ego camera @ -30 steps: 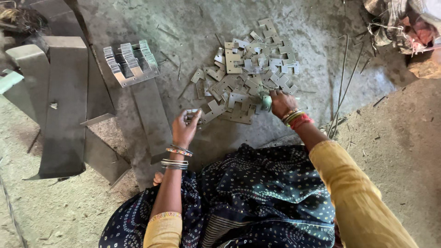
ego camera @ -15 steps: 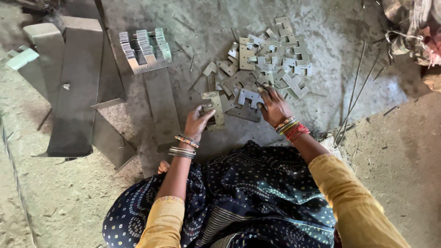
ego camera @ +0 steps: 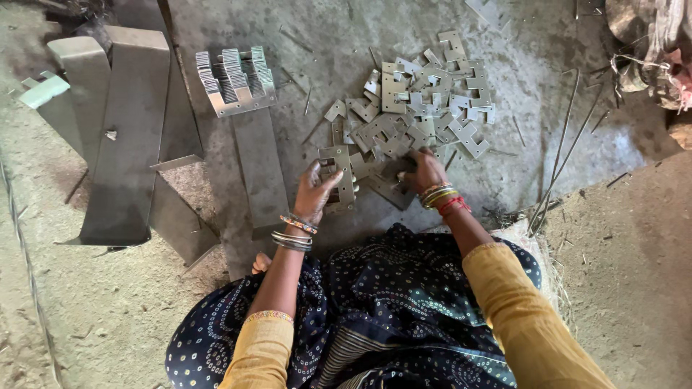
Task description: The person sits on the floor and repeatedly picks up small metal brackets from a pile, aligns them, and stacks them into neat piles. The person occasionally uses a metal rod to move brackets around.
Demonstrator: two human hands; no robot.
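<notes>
Both hands work at the near edge of a heap of flat metal pieces on the concrete floor. Left hand point(ego camera: 316, 191) grasps a notched metal plate point(ego camera: 339, 178) by its left edge, thumb laid across the face; the plate's long axis runs roughly 12 to 6 o'clock, notched end pointing to 12, its face tilted slightly toward the person. Right hand point(ego camera: 424, 171) rests palm-down on the heap, fingers curled over a darker piece; whether it actually grips that piece cannot be told. The held plate sits at about 9 o'clock from the right hand, near but not touching it.

The pile of loose plates point(ego camera: 422, 108) spreads from 12 to 2 o'clock of the hands, pieces overlapping at mixed angles. At 10 o'clock of the left hand, a tray of stacked plates point(ego camera: 234, 81) holds pieces standing on edge in rows. A long flat steel strip point(ego camera: 261, 173) lies just beside the left hand, running 12 to 6. Larger bent steel sheets point(ego camera: 130, 137) lie well apart at 9 o'clock. Thin rods point(ego camera: 559, 155) lie at 3 o'clock.
</notes>
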